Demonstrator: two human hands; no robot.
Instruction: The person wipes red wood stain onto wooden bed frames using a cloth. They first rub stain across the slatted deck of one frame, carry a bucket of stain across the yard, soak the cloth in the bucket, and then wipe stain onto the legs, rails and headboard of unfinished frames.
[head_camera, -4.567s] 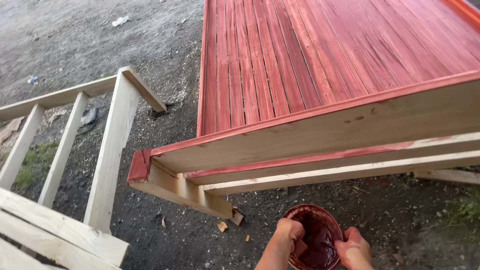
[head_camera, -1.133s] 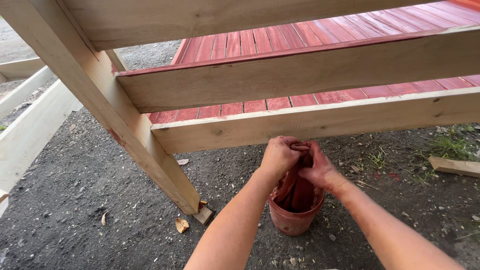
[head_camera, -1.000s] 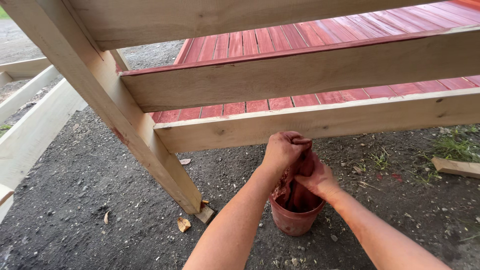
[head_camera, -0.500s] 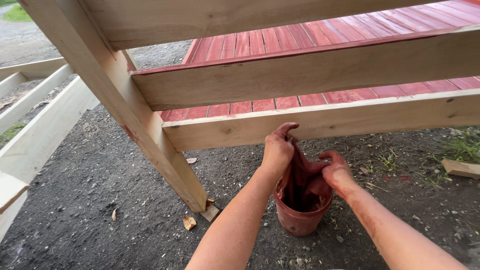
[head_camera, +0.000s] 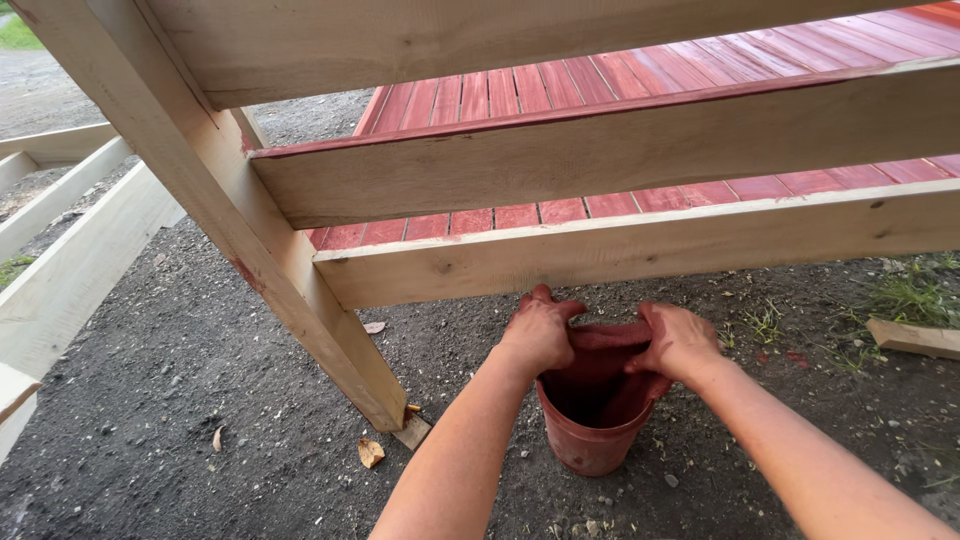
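Note:
A small red-stained bucket (head_camera: 592, 440) stands on the dark gravel just below a bare wooden rail (head_camera: 640, 250). A red-soaked cloth (head_camera: 605, 345) is stretched over the bucket's mouth. My left hand (head_camera: 540, 330) grips the cloth at its left end and my right hand (head_camera: 678, 340) grips its right end, both stained red. Both hands hover over the bucket's rim, fingers curled into the cloth.
A slanted wooden post (head_camera: 240, 220) meets the ground left of the bucket. Behind the rails lies a red-painted plank panel (head_camera: 560, 100). More bare timber frames (head_camera: 70, 250) lie at the left. A wood offcut (head_camera: 915, 338) rests at the right, dry leaves (head_camera: 370, 452) near the post.
My hands have lowered the bunched cloth and pulled it apart sideways across the bucket's mouth. The view moved slightly; the bucket has stayed in place since about a second ago.

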